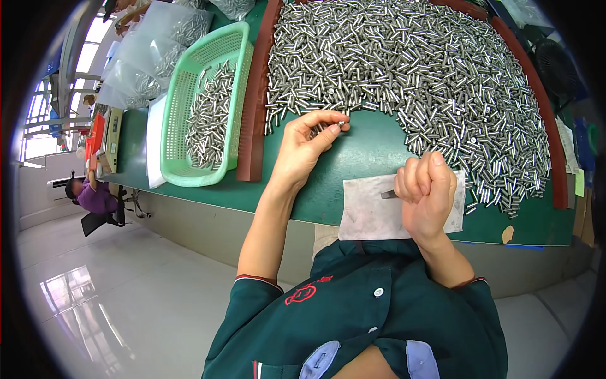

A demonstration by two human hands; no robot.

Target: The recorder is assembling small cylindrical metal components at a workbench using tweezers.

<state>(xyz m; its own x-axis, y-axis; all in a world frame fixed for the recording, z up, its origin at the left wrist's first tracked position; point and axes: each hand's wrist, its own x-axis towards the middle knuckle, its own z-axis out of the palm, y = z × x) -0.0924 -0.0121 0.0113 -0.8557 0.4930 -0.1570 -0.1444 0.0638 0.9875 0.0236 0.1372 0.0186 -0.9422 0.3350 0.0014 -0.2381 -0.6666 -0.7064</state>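
Note:
Small shiny metal pins lie in a wide heap on the green table. At the near edge of the heap my left hand is curled around several of these pins, one showing between thumb and fingertips. To the right, my right hand is closed in a fist above a stained pale cloth. A flat dark metal tip sticks out of the fist on its left side; the rest of that tool is hidden by the fingers.
A green plastic basket with more pins stands at the left. Brown-red rails border the heap. Clear bags of pins lie at the far left, near a scale. Another person sits beyond. A dark fan stands far right.

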